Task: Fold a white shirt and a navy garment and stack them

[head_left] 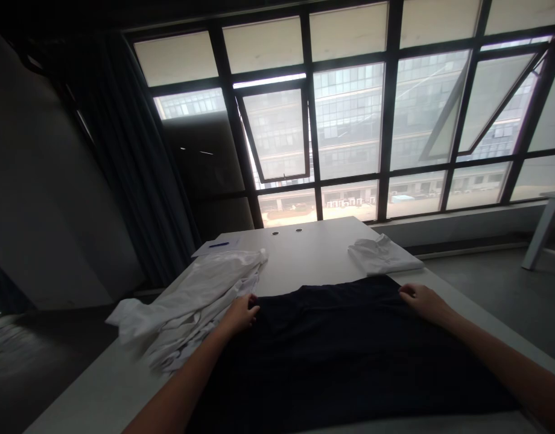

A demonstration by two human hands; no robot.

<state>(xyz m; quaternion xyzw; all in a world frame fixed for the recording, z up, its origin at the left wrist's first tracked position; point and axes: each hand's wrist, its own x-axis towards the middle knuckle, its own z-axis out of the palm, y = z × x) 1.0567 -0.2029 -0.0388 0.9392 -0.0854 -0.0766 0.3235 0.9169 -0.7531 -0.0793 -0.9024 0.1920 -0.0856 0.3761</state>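
Black garment lies flat on table, straight ahead at 12, betw. both hands. L hand at its 10 o'clock edge, fingers curled on cloth; R hand at its 2 o'clock edge, fingers resting on top, slightly curled. Can't tell if either pinches. Garment's shape hard to make out: too dark, no folds visible, near end cut off by frame. White table also holds crumpled white garment touching L hand, at 10; folded white garment at 1; paper w/ blue pen at 11.
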